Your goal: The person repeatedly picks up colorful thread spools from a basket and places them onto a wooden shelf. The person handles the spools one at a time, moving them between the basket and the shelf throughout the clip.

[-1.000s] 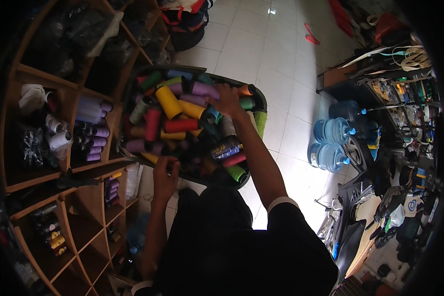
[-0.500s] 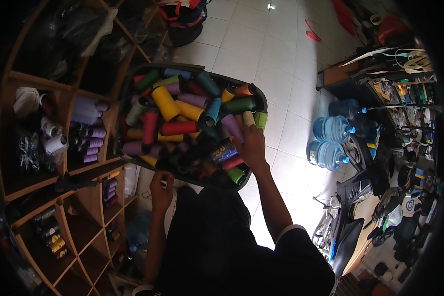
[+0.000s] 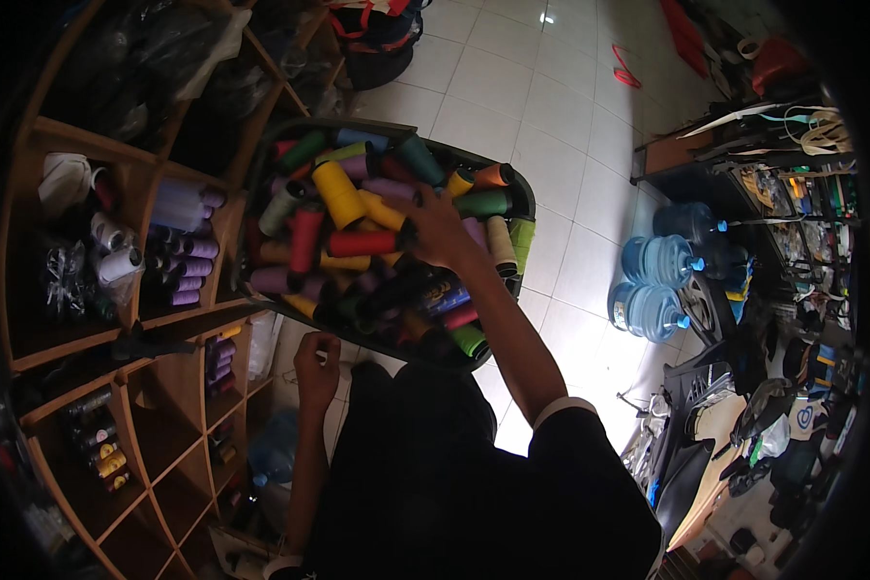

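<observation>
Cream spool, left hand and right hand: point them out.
Cream spool [image 3: 501,243], head view: middle of its side.
Left hand [image 3: 315,367], head view: middle of the hand.
Right hand [image 3: 441,232], head view: back of the hand.

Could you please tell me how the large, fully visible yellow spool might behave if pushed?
The yellow spool would probably tend to roll, being roughly cylindrical, though neighbouring spools crowding it may limit that. It would likely feel firm, since it looks evenly wound.
</observation>
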A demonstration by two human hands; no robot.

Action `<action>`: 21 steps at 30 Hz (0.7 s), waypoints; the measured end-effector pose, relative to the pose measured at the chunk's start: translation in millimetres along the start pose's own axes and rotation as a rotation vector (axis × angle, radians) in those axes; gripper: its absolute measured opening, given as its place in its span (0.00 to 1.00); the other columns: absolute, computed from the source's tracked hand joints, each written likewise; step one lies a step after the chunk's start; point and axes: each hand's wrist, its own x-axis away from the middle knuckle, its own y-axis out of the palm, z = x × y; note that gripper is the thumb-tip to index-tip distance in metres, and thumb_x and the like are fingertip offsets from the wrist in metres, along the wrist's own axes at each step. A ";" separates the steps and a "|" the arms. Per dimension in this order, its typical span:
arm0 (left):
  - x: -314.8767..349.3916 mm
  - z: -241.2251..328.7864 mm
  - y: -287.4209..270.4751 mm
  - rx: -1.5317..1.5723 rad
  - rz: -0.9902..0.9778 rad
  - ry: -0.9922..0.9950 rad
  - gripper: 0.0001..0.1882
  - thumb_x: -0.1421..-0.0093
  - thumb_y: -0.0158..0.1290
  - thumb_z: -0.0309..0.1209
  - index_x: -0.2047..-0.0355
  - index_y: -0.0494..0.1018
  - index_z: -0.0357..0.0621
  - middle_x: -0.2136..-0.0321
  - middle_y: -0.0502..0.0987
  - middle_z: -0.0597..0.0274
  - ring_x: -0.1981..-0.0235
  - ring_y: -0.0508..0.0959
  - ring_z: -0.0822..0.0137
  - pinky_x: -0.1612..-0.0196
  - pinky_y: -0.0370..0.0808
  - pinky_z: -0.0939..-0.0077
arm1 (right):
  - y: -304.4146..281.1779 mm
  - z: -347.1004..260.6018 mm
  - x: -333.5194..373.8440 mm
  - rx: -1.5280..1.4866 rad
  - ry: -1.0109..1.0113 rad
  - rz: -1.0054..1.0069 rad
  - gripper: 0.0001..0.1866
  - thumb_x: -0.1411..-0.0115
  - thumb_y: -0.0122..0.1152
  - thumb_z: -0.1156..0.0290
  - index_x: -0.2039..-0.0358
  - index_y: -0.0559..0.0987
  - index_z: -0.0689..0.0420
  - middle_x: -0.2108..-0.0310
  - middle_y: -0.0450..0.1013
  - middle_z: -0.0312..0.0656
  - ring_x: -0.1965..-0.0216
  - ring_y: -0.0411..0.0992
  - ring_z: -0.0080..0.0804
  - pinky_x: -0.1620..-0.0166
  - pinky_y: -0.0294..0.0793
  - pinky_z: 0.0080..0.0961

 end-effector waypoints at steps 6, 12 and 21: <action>13.4 -6.8 -9.5 0.032 0.024 -0.084 0.03 0.38 0.56 0.25 0.65 0.74 0.41 0.69 0.77 0.62 0.68 0.78 0.68 0.67 0.71 0.73 | -0.8 2.2 2.0 0.018 0.007 0.055 0.36 0.56 0.74 0.67 0.43 0.73 0.43 0.42 0.62 0.48 0.44 0.63 0.56 0.44 0.73 0.46; 22.0 -17.0 -11.2 0.027 0.020 -0.095 0.02 0.38 0.55 0.25 0.65 0.74 0.42 0.69 0.77 0.63 0.68 0.78 0.69 0.66 0.71 0.73 | 1.0 2.4 11.7 -0.008 0.006 0.135 0.33 0.54 0.73 0.66 0.45 0.75 0.50 0.46 0.69 0.49 0.45 0.67 0.50 0.45 0.74 0.42; 20.2 -19.3 -16.0 0.072 0.041 -0.092 0.03 0.37 0.55 0.26 0.64 0.74 0.40 0.69 0.78 0.62 0.67 0.78 0.69 0.65 0.72 0.73 | -51.1 34.8 39.0 -0.444 0.211 0.400 0.27 0.53 0.71 0.71 0.50 0.78 0.60 0.53 0.77 0.50 0.51 0.76 0.44 0.46 0.73 0.31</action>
